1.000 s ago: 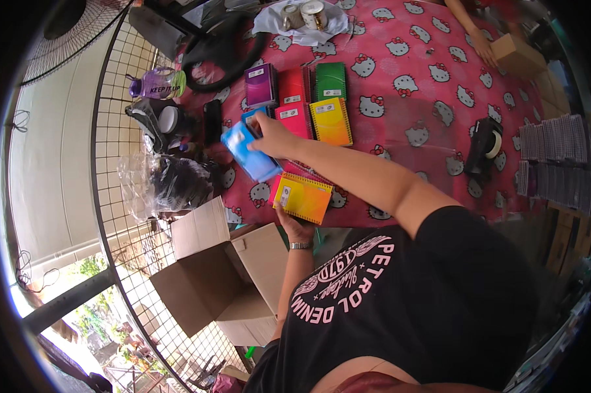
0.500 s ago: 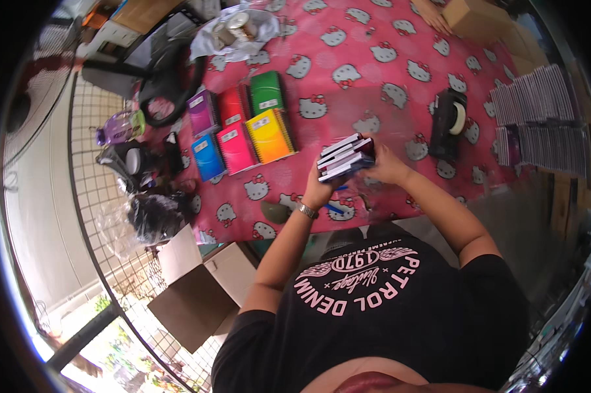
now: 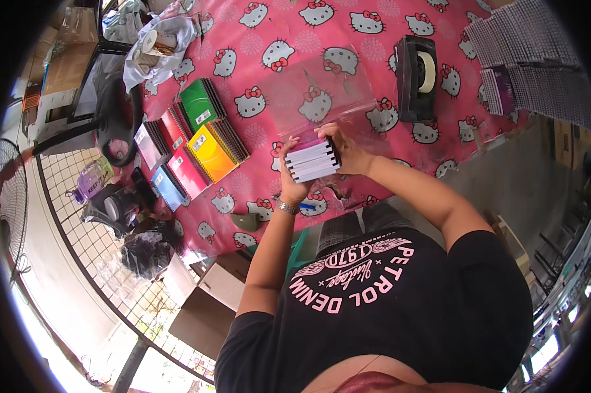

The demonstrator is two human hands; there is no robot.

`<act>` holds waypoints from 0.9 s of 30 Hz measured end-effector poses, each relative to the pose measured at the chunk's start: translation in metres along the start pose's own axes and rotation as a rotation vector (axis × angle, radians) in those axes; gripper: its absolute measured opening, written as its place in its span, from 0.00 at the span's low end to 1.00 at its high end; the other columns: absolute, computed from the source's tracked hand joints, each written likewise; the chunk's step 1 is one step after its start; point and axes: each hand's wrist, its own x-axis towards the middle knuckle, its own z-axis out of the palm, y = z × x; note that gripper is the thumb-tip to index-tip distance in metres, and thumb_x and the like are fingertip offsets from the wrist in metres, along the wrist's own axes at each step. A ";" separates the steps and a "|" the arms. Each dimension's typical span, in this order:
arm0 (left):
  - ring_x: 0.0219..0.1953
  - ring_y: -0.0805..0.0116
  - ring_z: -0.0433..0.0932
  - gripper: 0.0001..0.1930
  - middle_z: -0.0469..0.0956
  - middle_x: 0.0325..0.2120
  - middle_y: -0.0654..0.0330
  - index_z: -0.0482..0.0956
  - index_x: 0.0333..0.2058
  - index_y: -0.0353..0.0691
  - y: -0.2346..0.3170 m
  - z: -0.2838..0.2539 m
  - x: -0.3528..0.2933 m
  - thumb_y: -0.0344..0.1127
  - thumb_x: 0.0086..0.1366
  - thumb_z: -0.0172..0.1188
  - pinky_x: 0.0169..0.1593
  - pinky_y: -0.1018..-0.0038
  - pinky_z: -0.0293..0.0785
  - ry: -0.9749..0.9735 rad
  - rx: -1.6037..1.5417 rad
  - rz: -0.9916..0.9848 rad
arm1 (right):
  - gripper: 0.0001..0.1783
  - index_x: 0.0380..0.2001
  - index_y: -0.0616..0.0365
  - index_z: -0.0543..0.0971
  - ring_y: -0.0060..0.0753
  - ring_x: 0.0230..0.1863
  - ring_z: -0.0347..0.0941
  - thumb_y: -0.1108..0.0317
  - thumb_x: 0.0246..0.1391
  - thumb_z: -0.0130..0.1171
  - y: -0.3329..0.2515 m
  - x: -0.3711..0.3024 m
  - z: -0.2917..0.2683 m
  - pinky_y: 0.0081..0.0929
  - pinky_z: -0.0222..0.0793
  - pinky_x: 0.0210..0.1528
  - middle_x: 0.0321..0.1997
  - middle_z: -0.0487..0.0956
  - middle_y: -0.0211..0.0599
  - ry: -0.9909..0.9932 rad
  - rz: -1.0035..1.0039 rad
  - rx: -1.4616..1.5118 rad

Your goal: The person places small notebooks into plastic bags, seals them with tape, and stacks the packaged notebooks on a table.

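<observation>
Between both hands, above the near part of the table, is a stack of small spiral notebooks [image 3: 312, 162], page edges toward me and fairly even. My left hand [image 3: 293, 180] is closed around its left side, and my right hand [image 3: 352, 154] grips the right side. A purple cover shows at the top of the stack. Just beyond it, a clear plastic sheet or bag [image 3: 322, 85] lies flat on the pink patterned tablecloth [image 3: 256, 141]. To the left stand piles of spiral notebooks in several colours, among them a yellow pile [image 3: 212, 152] and a green pile [image 3: 204, 103].
A black tape dispenser [image 3: 416, 82] stands right of the plastic. Tall notebook stacks [image 3: 537, 65] fill the far right. At left are a purple bottle [image 3: 92, 180], a black fan-like object [image 3: 119, 121] and a black plastic bundle [image 3: 145, 252]. An open cardboard box [image 3: 204, 314] sits below the table edge.
The notebooks between my hands were uneven and staggered; now they form a straighter stack with the page edges facing me. The whole view has shifted, showing the table closer.
</observation>
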 end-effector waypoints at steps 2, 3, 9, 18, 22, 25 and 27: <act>0.57 0.55 0.63 0.44 0.64 0.51 0.53 0.58 0.53 0.40 -0.009 -0.001 0.002 0.30 0.36 0.73 0.62 0.62 0.57 -0.082 0.330 0.079 | 0.37 0.45 0.56 0.56 0.45 0.56 0.62 0.69 0.33 0.68 0.011 -0.008 0.016 0.36 0.61 0.57 0.48 0.63 0.46 0.053 0.066 0.087; 0.57 0.56 0.63 0.44 0.65 0.50 0.53 0.58 0.53 0.40 -0.010 0.001 0.002 0.30 0.36 0.73 0.62 0.63 0.57 -0.078 0.232 0.062 | 0.37 0.45 0.56 0.56 0.46 0.57 0.62 0.69 0.34 0.68 0.017 -0.013 0.019 0.36 0.61 0.58 0.48 0.63 0.46 0.052 0.043 0.087; 0.54 0.57 0.67 0.44 0.67 0.47 0.52 0.59 0.52 0.40 -0.036 -0.003 -0.006 0.35 0.34 0.75 0.59 0.65 0.61 -0.077 -0.092 -0.001 | 0.43 0.51 0.59 0.57 0.50 0.61 0.59 0.65 0.33 0.70 0.002 0.000 -0.019 0.40 0.61 0.59 0.49 0.63 0.45 -0.171 -0.099 -0.144; 0.54 0.67 0.68 0.39 0.71 0.50 0.55 0.64 0.54 0.37 -0.025 -0.025 0.027 0.30 0.40 0.72 0.58 0.68 0.63 -0.399 -0.169 -0.313 | 0.36 0.46 0.63 0.72 0.43 0.41 0.70 0.59 0.30 0.69 -0.079 0.035 -0.061 0.38 0.67 0.48 0.38 0.71 0.40 -0.172 0.049 -0.367; 0.48 0.70 0.72 0.35 0.74 0.46 0.59 0.67 0.55 0.34 -0.008 -0.057 0.078 0.23 0.45 0.67 0.53 0.73 0.67 -0.574 -0.293 -0.468 | 0.32 0.46 0.63 0.75 0.33 0.42 0.73 0.53 0.40 0.68 -0.041 0.026 -0.081 0.29 0.68 0.45 0.40 0.75 0.39 0.060 0.480 0.113; 0.50 0.67 0.71 0.29 0.73 0.48 0.57 0.66 0.55 0.29 0.011 -0.044 0.118 0.28 0.53 0.59 0.50 0.75 0.69 -0.502 -0.384 -0.510 | 0.30 0.45 0.62 0.77 0.26 0.42 0.73 0.50 0.45 0.65 -0.007 0.015 -0.073 0.24 0.68 0.43 0.41 0.78 0.36 0.270 0.754 0.589; 0.48 0.67 0.73 0.27 0.74 0.48 0.56 0.67 0.54 0.30 0.006 -0.032 0.122 0.31 0.55 0.58 0.50 0.75 0.68 -0.308 -0.252 -0.555 | 0.29 0.45 0.63 0.77 0.22 0.41 0.73 0.49 0.48 0.63 0.007 0.013 -0.067 0.23 0.69 0.42 0.40 0.79 0.34 0.324 0.890 0.738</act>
